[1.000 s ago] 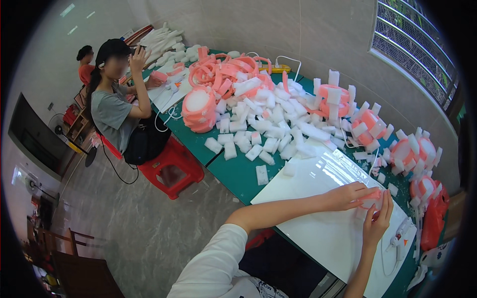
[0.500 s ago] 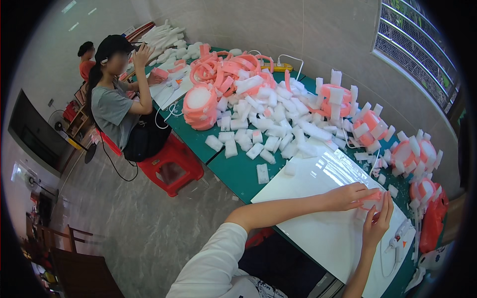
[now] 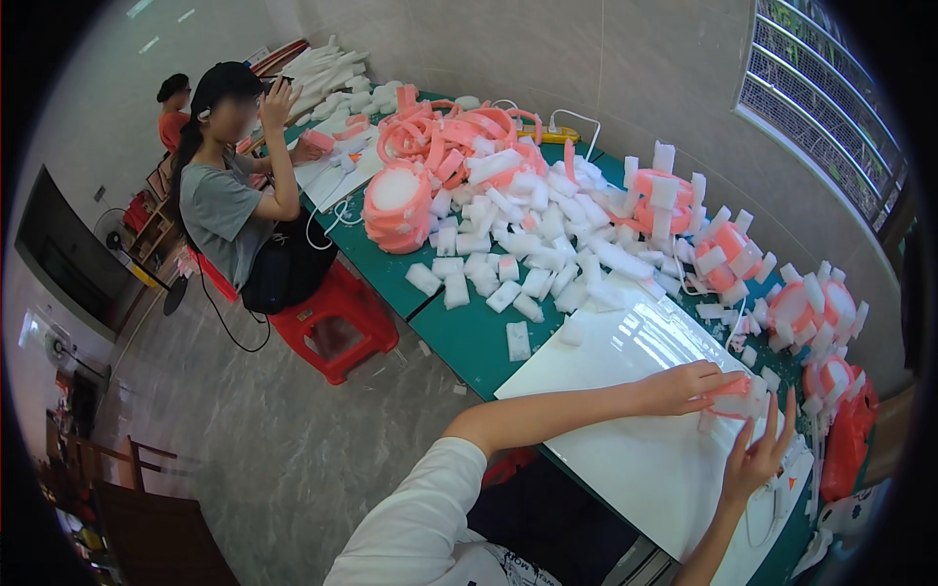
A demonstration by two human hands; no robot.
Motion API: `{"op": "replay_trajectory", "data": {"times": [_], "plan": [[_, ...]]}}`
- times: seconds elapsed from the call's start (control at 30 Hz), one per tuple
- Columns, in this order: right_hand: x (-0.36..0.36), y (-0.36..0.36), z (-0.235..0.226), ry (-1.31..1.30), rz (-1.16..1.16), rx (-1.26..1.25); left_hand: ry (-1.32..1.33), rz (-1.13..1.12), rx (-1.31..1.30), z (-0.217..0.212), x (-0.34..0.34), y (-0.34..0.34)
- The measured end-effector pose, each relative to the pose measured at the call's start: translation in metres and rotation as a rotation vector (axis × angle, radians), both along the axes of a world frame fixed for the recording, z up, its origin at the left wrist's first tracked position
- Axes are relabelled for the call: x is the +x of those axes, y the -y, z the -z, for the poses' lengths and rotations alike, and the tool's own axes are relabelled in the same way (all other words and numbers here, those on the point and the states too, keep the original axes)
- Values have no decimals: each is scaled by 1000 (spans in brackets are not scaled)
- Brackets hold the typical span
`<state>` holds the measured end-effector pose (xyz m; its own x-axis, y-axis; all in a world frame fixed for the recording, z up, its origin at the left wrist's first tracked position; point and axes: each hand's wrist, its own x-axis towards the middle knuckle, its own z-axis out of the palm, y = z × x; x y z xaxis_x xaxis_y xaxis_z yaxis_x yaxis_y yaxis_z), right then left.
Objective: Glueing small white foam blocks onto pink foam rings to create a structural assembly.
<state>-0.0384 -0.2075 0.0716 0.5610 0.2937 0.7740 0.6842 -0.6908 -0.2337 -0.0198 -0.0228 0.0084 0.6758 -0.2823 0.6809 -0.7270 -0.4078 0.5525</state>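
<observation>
My left hand point(image 3: 687, 387) is closed on the near edge of a round pink and white foam piece point(image 3: 735, 399), which rests on the glossy white board point(image 3: 625, 469). Just to the right, my right hand point(image 3: 754, 461) has its fingers spread and holds nothing. A gap shows between most of its fingers and the foam. Beside that hand lies a white glue gun point(image 3: 785, 482) with an orange tip, partly hidden by the hand, its cord looping over the board.
Loose white foam blocks point(image 3: 532, 244) and pink foam strips point(image 3: 440, 132) are heaped on the green table point(image 3: 451, 337). Pink rings studded with white blocks point(image 3: 728, 256) line the wall side. A red bag point(image 3: 848, 439) is at right. A co-worker point(image 3: 230, 186) sits at left.
My right hand has come away from the foam piece, moving slightly right and nearer, and its fingers have spread. My left hand stays on the piece.
</observation>
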Motion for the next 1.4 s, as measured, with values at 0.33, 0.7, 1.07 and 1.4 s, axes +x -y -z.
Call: {"op": "replay_trajectory", "data": {"times": [0.33, 0.7, 1.07, 1.4], "plan": [[-168, -15, 23, -734, -779, -643, -17, 6, 21, -3, -3, -1], [-189, 5, 90, -980, -699, -1046, -50, 14, 43, -6, -3, 0], [-207, 1, 86, -937, -575, -1046, -13, 22, 22, -5, -3, 1], [-217, 8, 106, -944, -746, -1140, -14, 13, 33, -5, -3, 1]]}}
